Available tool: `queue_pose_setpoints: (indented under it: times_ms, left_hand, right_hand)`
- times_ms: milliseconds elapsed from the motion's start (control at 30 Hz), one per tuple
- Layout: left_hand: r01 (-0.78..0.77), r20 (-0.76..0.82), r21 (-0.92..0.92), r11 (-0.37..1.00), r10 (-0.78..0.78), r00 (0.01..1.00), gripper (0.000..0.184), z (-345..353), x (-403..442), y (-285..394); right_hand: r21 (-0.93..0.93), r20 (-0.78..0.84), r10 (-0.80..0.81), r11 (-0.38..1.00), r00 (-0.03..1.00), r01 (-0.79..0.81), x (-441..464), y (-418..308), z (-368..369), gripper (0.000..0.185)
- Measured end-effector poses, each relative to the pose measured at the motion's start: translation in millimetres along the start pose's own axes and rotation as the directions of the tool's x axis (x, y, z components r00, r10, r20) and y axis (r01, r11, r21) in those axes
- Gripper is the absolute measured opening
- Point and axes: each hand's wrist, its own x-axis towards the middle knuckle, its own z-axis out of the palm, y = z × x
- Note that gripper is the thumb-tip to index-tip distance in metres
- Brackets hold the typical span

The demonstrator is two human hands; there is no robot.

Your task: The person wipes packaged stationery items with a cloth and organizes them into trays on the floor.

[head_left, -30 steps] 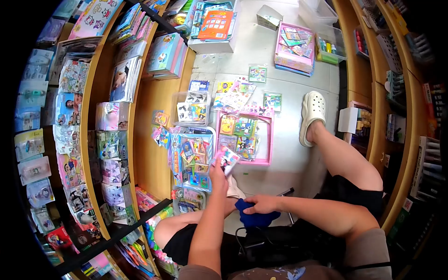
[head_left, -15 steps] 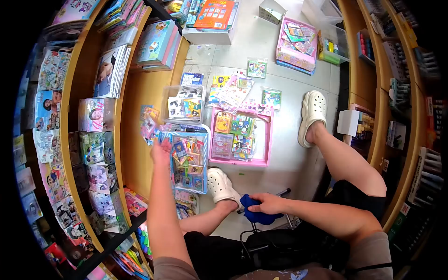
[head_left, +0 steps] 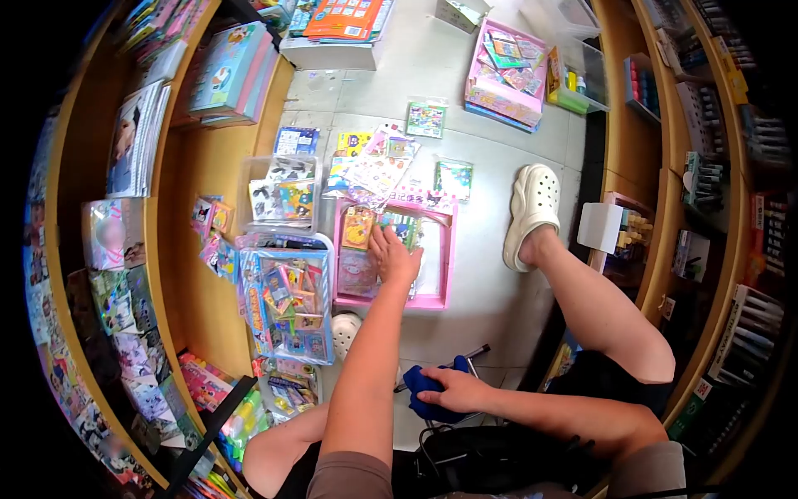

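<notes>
My left hand (head_left: 395, 254) reaches down into a pink open box (head_left: 449, 270), its fingers apart and touching the small printed packets inside. A yellow-orange packet (head_left: 358, 227) and a clear pinkish case (head_left: 357, 273) lie to the left of the fingers; a green packet is partly covered by the hand. Near my lap, my right hand (head_left: 449, 391) is closed over the blue fabric (head_left: 426, 404) of what looks like a small folding stool with metal legs. To the left of the pink box lies a blue-edged tray (head_left: 326, 337) filled with colourful packets.
A clear container (head_left: 316, 218) of packets stands behind the tray. Loose cards (head_left: 378, 170) lie beyond the pink box. Another pink box (head_left: 499, 91) stands farther back. Wooden shelves (head_left: 187, 283) line both sides, and my cream clog (head_left: 532, 212) is on the floor.
My left hand has moved right, from beside the blue-edged tray and shelf into the pink box. The view has shifted. My right hand stays on the blue fabric.
</notes>
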Motion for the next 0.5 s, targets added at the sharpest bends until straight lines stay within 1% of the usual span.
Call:
queue_pose_setpoints:
  times_ms: [67, 100, 200, 300, 400, 500]
  left_hand:
    - [0.030, 0.008, 0.073, 0.997, -0.031, 0.999, 0.078, -6.3, 3.5, 5.2]
    - [0.022, -0.015, 0.049, 0.999, -0.021, 1.000, 0.078, -4.5, 4.7, 4.9]
    - [0.035, -0.042, 0.108, 0.994, -0.031, 0.999, 0.076, 0.5, 4.6, 8.0]
    - [0.103, -0.008, 0.045, 0.994, -0.103, 0.995, 0.076, 1.9, 6.3, 4.5]
    - [0.093, -0.041, 0.025, 0.995, -0.092, 0.995, 0.077, 0.4, 2.1, 0.6]
    - [0.010, -0.026, -0.073, 0.997, -0.011, 1.000, 0.079, -6.8, -4.0, -6.6]
  right_hand:
    - [0.011, -0.009, 0.000, 1.000, 1.000, 0.000, -0.1, 1.3, -2.2, 0.058]
    - [0.024, -0.012, -0.002, 1.000, 1.000, 0.002, -0.3, 2.1, -3.2, 0.057]
    - [0.041, -0.012, 0.011, 0.999, 1.000, -0.011, -2.4, -0.9, -7.6, 0.057]
    - [0.057, -0.024, 0.004, 0.998, 1.000, -0.003, -1.6, 1.3, -7.6, 0.057]
    - [0.094, -0.053, -0.013, 0.995, 0.999, 0.018, -4.0, 1.7, -7.0, 0.057]
    - [0.123, -0.069, -0.005, 0.992, 0.998, 0.013, -4.1, 1.8, -8.0, 0.055]
